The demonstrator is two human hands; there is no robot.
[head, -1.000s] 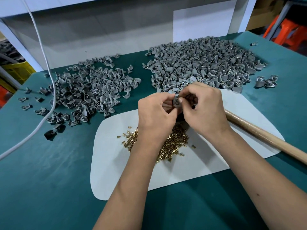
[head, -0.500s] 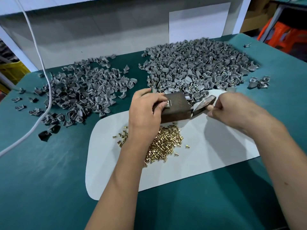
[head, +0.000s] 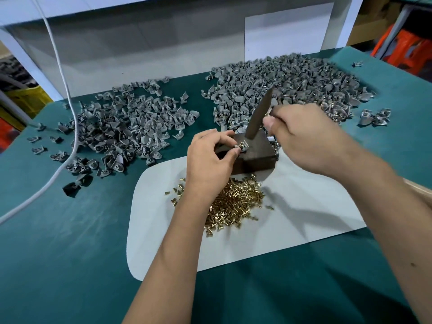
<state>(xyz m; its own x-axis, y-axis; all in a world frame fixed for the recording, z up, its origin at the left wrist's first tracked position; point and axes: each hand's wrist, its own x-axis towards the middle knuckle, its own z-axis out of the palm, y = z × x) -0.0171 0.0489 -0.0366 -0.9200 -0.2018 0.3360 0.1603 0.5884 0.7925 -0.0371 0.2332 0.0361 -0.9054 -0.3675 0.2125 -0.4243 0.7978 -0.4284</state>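
R hand [head: 311, 139] is now lifting the hammer [head: 260, 114] above the dark block [head: 257, 157], fingers wrapped round the handle; half a sec ago it was lying low. L hand [head: 210, 160] is pinching the riveted clip [head: 241, 147] on the block's top. Strike's prob. coming.

The teal-covered table [head: 70, 265] bears a white sheet [head: 304, 218] at its middle, two heaps of grey metal parts, the left heap [head: 121, 129] and the right heap [head: 292, 85], a few stray parts [head: 374, 116] and a white cable [head: 23, 204] at its left.
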